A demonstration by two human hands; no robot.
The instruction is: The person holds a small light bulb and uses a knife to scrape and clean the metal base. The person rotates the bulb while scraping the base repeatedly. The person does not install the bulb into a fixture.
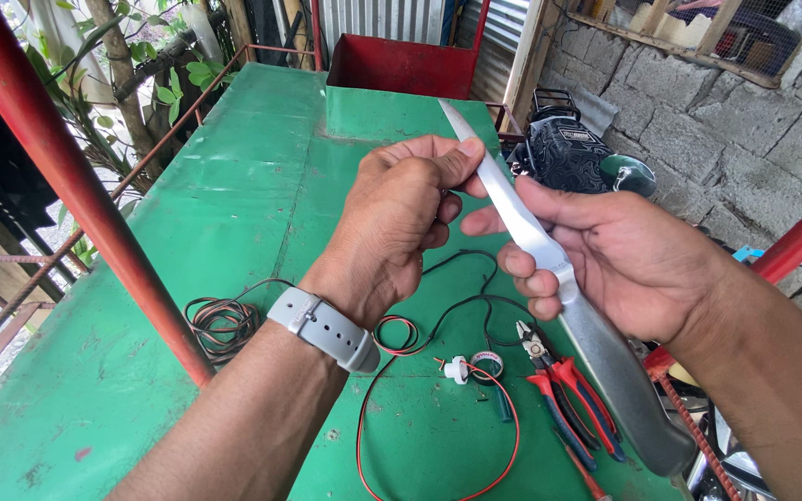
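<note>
Knife [549,269] work is shown above a green metal desk [234,232]. The knife is held in the right hand [624,260], fingers wrapped shut around the junction of blade and grey handle, with the blade pointing up and away towards the left hand [401,218]. The left hand is closed in a pinch just beside the blade; a thin black wire [461,264] is seen hanging below it, and the hand appears to be gripping that wire, though the pinch point itself is hidden behind the fingers. A grey wristband [322,327] is worn on the left wrist.

Hazards, as judged from this position:
- The left thumb and fingertips lie close to the blade edge — a slip along the wire could bring the edge onto them.
- The right index finger rests along the blade itself, so a twist of the knife could cut it.
- Too much pressure could sever the conductor rather than the insulation alone.

Below the hands, on the desk, red-handled pliers [568,390], a small roll of tape [487,364], a white fitting [457,369] with red wire [420,445] and a coil of wire [223,325] are laid out.

Limits of view: the contact between blade and wire cannot be made out, the knife handle end runs near the frame edge, and the dark machine [573,153] behind the hands is only partly visible.
</note>
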